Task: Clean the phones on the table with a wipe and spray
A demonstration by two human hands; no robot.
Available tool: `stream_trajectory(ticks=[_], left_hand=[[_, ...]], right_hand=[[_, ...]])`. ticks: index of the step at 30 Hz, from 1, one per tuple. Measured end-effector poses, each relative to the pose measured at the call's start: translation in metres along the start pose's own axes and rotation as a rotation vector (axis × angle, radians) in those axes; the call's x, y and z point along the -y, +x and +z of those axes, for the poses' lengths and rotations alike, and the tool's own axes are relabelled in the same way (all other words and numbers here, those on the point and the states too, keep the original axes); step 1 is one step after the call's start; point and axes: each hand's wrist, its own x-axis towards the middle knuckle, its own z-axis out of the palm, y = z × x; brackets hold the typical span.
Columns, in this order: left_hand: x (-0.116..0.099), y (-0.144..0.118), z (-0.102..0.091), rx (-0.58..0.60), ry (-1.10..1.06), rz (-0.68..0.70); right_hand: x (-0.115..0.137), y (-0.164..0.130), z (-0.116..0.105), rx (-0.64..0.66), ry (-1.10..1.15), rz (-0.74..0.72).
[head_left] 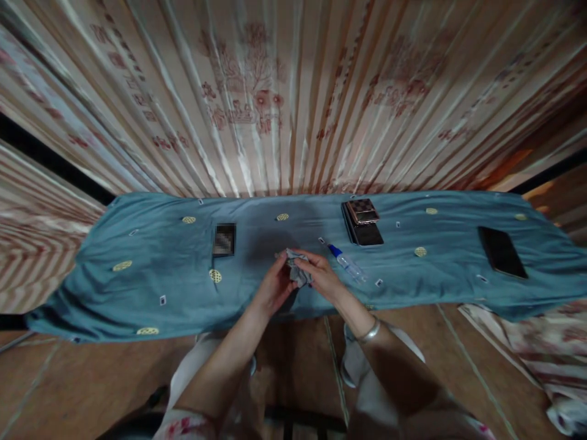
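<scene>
- The left hand (274, 286) and the right hand (321, 276) meet over the near middle of the surface (151, 287), which is draped in a blue cloth with yellow dots.
- Both hands are closed on a small grey cloth (298, 272), pinched between fingers and thumbs. It is bunched rather than spread, which suggests that it is being folded or gathered for wiping.
- A small clear bottle with a blue cap (347, 263) lies on its side just right of the grey cloth, within easy reach of the right hand.
- Beyond the grey cloth and to its right rests a stack of dark flat devices (362, 223), the top one with a chequered face.
- A single dark phone (502, 252) lies well to the right of the grey cloth.
- A small dark item (224, 239) sits to the left of the grey cloth; its face is blurred.
- A silver bangle (369, 332) circles the right wrist.
</scene>
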Motion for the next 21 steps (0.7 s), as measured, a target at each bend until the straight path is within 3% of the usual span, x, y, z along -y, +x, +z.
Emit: stream_trajectory(ticks=[3, 7, 12, 17, 21], left_hand=[[0.001, 0.003, 0.001, -0.016, 0.020, 0.062], [-0.001, 0.003, 0.002, -0.036, 0.060, 0.092], [-0.002, -0.001, 0.006, -0.029, 0.105, 0.118], [-0.006, -0.003, 0.006, -0.060, 0.112, 0.164], [-0.011, -0.004, 0.002, -0.085, 0.108, 0.222]], right_hand=[[0.006, -0.004, 0.002, -0.018, -0.222, -0.139], [0.015, -0.004, -0.006, -0.061, -0.283, -0.169], [0.017, 0.000, -0.011, -0.072, -0.105, -0.064], [0.014, 0.000, -0.012, -0.165, 0.114, 0.030], [0.013, -0.002, -0.014, -0.099, 0.098, 0.131]])
